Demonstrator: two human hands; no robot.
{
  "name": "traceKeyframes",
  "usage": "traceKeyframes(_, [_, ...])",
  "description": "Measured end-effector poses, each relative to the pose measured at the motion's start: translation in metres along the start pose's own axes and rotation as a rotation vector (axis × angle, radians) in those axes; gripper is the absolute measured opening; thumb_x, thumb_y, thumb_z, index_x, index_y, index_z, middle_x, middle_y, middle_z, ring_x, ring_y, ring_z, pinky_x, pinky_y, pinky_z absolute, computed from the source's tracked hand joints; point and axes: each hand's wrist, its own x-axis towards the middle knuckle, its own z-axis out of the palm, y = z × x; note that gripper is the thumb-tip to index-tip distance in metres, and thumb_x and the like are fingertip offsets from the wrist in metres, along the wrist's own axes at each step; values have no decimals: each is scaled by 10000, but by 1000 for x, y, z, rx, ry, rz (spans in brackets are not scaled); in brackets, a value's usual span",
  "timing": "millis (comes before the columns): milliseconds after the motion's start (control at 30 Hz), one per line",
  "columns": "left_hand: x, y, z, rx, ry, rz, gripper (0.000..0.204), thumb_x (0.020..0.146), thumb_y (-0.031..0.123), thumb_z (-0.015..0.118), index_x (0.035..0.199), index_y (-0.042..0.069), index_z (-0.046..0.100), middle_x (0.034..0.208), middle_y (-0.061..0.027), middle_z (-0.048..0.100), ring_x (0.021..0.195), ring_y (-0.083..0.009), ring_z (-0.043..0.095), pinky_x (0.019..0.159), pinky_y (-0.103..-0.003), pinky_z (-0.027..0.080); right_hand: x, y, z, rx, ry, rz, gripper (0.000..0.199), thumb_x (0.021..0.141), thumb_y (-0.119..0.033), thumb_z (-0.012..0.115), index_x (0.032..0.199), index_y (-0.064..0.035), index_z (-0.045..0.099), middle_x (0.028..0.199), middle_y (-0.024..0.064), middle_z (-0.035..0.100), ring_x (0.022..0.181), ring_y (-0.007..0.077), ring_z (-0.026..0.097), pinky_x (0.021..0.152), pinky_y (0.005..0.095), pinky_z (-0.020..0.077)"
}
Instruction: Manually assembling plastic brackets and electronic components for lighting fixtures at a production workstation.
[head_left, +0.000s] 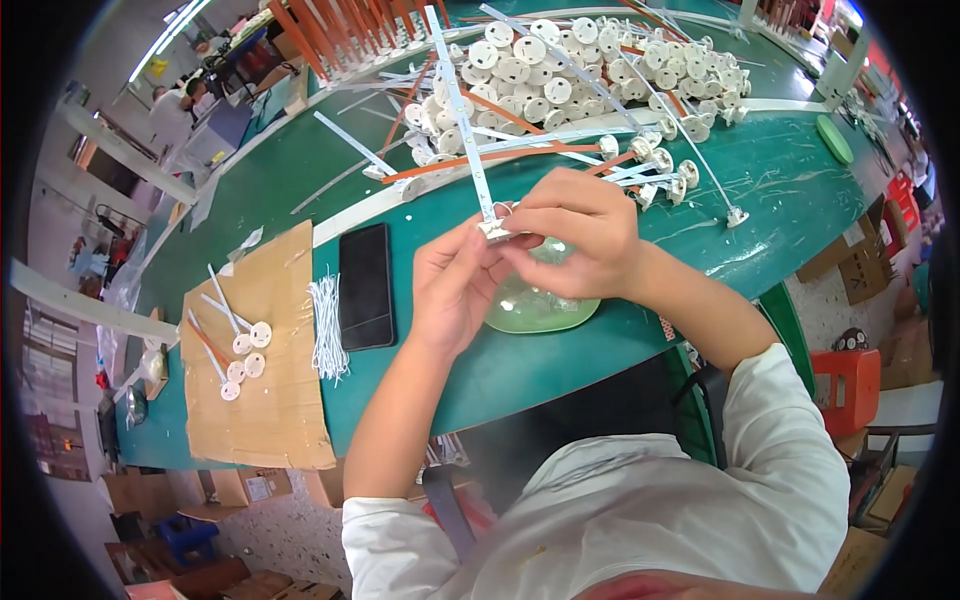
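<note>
Hands meeting above the green bench (620, 345): left hand (452, 285) curled, fingertips pinching the white base at the lower end of a long white strip (463, 115); right hand (580, 232) closed over the same base from the other side, thumb and fingers pressed on it. Strip slanting up and away over the bench, toward a heap of white round discs (560, 70). Pale green dish (535, 305) just under the hands. Black phone (365, 285) left of it, then a bundle of white ties (327, 325), then cardboard (270, 390) bearing a few finished pieces (238, 345).
</note>
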Motion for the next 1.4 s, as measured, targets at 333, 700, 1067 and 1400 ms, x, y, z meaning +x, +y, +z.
traceKeyframes(333, [-1, -3, 2, -22, -17, -36, 439, 1024, 269, 505, 1328, -48, 519, 1242, -177, 614, 1113, -334, 639, 958, -411, 532, -1, -2, 10, -125, 162, -92, 237, 581, 18, 757, 804, -17, 687, 747, 80, 670, 575, 187, 636, 507, 263, 510])
traceKeyframes(700, [-3, -8, -7, -102, -1, -36, 444, 1021, 262, 505, 1319, -67, 516, 1260, -186, 602, 1126, -323, 633, 967, -405, 529, -7, 5, 6, -24, 58, -57, 261, 605, 46, 750, 853, -19, 699, 746, 78, 668, 574, 183, 631, 490, 257, 494])
traceKeyframes(1067, [-1, -4, -6, -96, -18, -11, 462, 1033, 306, 481, 1324, -51, 518, 1238, -182, 621, 1141, -277, 629, 976, -373, 529, -3, 1, 5, 60, 37, 40, 244, 708, 51, 766, 946, 11, 725, 806, 91, 675, 629, 152, 637, 515, 238, 494])
traceKeyframes(1400, [0, -11, 2, -49, -2, 0, 485, 1029, 330, 485, 1334, -47, 498, 1266, -199, 593, 1179, -325, 605, 998, -396, 518, -5, -5, 7, -35, 121, 58, 232, 654, 38, 762, 875, -14, 713, 781, 80, 670, 606, 160, 635, 502, 243, 502])
